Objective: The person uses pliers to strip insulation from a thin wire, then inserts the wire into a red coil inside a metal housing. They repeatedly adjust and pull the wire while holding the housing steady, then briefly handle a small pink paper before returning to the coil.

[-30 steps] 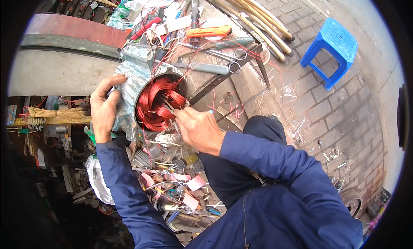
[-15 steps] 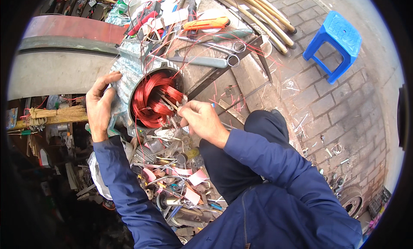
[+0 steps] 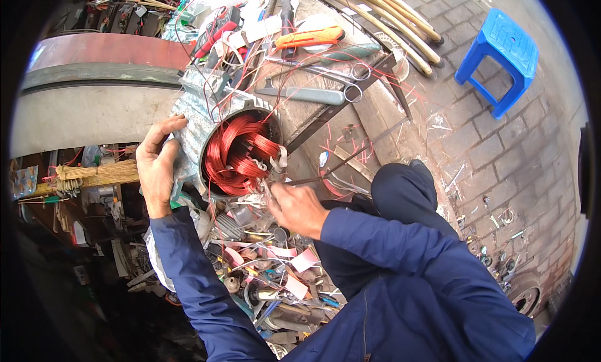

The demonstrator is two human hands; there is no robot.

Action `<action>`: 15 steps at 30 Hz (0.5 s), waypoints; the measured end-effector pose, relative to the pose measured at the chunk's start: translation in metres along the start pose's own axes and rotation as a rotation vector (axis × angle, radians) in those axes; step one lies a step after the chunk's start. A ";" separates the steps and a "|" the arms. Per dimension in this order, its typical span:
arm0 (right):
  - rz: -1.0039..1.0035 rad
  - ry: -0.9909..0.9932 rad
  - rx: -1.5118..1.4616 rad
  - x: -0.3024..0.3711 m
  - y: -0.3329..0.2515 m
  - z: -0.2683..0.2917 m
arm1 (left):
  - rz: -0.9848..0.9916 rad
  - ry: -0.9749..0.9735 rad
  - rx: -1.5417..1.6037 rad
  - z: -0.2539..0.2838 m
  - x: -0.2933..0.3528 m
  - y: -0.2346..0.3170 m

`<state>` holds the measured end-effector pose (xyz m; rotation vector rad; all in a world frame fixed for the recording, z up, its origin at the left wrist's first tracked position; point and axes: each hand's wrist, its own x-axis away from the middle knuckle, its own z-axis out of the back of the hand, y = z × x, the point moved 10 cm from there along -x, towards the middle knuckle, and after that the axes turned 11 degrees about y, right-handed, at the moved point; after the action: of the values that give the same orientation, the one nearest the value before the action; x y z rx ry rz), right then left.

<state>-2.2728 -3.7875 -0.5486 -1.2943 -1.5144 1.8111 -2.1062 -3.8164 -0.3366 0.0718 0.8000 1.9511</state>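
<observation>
A grey ribbed metal motor housing (image 3: 190, 117) lies on its side in front of me, with its round mouth facing up toward me. Bundles of red enamelled copper wire (image 3: 226, 150) fill its bore. My left hand (image 3: 156, 165) rests on the housing's left side, with thumb and fingers apart. At the lower right of the mouth is my right hand (image 3: 295, 207), its fingers pinched together by the rim. What sits between those fingertips is too small and covered to make out. A pale strip (image 3: 283, 157) hangs over the right rim beside the wire.
Scissors (image 3: 335, 74), a grey-handled knife (image 3: 307, 94) and an orange utility knife (image 3: 311, 36) lie on the bench beyond. Wooden poles (image 3: 400, 35) are at the upper right, left of a blue stool (image 3: 506, 41). Scraps and tools (image 3: 275, 293) litter the ground below the housing.
My right hand has moved down from the wire to the lower rim; the thin stick it held in the bore no longer shows there. My left hand stays on the housing. The view has shifted slightly.
</observation>
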 end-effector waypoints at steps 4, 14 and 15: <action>-0.160 -0.072 -0.064 0.032 0.014 0.002 | -0.020 -0.006 -0.003 -0.001 0.001 0.005; -0.282 -0.657 0.571 0.088 0.048 0.099 | -0.020 0.096 0.119 0.010 0.005 -0.001; -0.311 -0.722 0.656 0.087 0.050 0.103 | -0.030 0.125 0.164 0.014 0.006 -0.002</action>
<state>-2.3907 -3.7847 -0.6313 -0.0835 -1.1404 2.3766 -2.1027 -3.8036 -0.3288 0.0354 1.0376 1.8724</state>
